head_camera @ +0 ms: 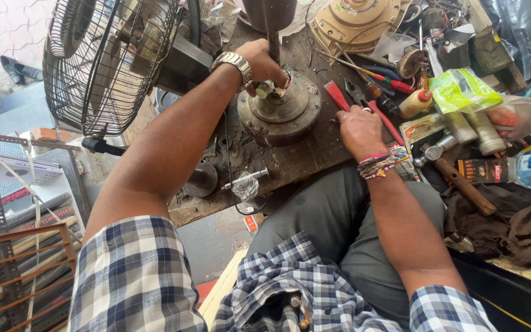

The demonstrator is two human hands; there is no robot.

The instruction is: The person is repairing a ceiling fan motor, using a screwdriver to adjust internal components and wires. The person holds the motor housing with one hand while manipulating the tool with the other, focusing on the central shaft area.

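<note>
Near the tabletop's (296, 161) far edge, the left hand (258, 60) clenched a small fitting on the round fan motor's (281, 114) shaft, mid-dismantling, while the right hand (359, 129) lay released beside red-handled pliers (364, 101), probably wanted next.

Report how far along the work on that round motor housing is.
Done: the motor housing sits out of any fan, bare on the wooden bench. In hand: the left hand grips a small part at its central shaft, while the right hand rests on red-handled pliers. Left: a loose shaft piece and a hammer lie unused.
</note>
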